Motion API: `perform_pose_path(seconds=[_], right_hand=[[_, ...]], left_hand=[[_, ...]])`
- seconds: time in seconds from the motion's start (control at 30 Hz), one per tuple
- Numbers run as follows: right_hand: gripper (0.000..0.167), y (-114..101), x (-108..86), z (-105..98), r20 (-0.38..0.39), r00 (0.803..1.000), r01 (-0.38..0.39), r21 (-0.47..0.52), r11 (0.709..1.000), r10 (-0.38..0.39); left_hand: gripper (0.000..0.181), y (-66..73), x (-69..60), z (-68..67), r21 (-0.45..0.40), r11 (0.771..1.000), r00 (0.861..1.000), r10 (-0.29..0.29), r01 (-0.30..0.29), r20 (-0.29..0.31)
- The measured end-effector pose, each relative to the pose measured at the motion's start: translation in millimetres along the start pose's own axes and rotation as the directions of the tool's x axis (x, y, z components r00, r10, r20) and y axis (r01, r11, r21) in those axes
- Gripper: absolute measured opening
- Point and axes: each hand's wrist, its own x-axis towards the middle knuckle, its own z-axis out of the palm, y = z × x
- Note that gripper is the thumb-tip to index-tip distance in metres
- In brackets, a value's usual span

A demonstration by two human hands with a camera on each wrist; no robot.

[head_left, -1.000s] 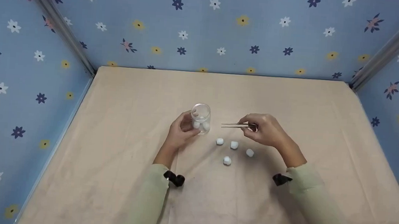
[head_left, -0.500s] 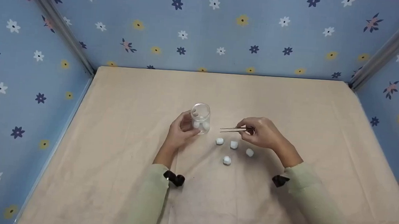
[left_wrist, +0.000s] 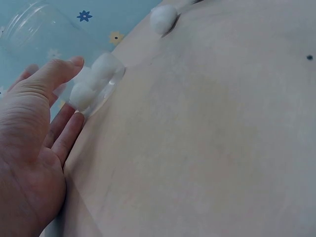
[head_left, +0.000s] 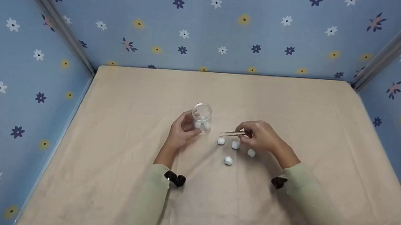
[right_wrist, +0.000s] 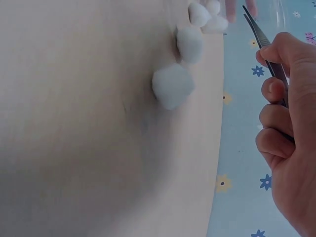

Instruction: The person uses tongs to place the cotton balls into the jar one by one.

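Observation:
My left hand [head_left: 180, 135] holds a clear, lidless jar [head_left: 203, 117] upright on the cloth, thumb on one side and fingers on the other. Several white cotton balls [left_wrist: 102, 69] lie in the bottom of the jar in the left wrist view. Between the thumb and fingers of my right hand [head_left: 263, 136] are metal tweezers [head_left: 231, 133], pointing left with their tips slightly apart and nothing between them. The tips hover just above the leftmost loose cotton ball [head_left: 221, 141]. Close by lie a second ball [head_left: 235, 145], a third [head_left: 251, 153] and a nearer one [head_left: 228, 161].
A beige cloth [head_left: 121, 120] covers the table. Blue flowered panels [head_left: 207, 27] stand along its back and both sides, joined by grey corner posts [head_left: 393, 45]. Black camera mounts [head_left: 175, 179] sit at both wrists.
My right hand has come nearer and a little to the left, lowering the tweezers toward the leftmost cotton ball. My left hand, the jar and the loose balls have stayed in place.

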Motion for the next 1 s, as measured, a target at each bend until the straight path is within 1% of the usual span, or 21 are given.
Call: perform_pose_path(seconds=[0.27, 0.5, 0.8, 1.0], right_hand=[[0.016, 3.2, 1.2, 5.5, 0.042, 0.999, 0.004, -0.02, 1.0, -0.003], [0.014, 7.1, 1.4, 7.7, 0.079, 0.996, -0.031, -0.023, 0.999, 0.032], [0.014, 8.2, 1.7, 8.2, 0.128, 0.989, -0.067, -0.018, 0.998, 0.068], [0.015, 10.0, 1.7, 8.1, 0.16, 0.983, -0.091, 0.004, 0.996, 0.089]], left_hand=[[0.076, 1.2, 0.0, 0.9, 0.019, 1.0, 1.0, 0.002, -0.001, -0.01], [0.076, 2.1, 0.4, 1.2, 0.004, 1.0, 1.0, -0.006, 0.006, -0.011], [0.075, 0.5, 0.6, 0.7, 0.015, 1.0, 1.0, -0.005, 0.006, -0.012], [0.074, 0.0, 0.2, 0.0, 0.006, 1.0, 1.0, 0.018, -0.018, -0.007]])
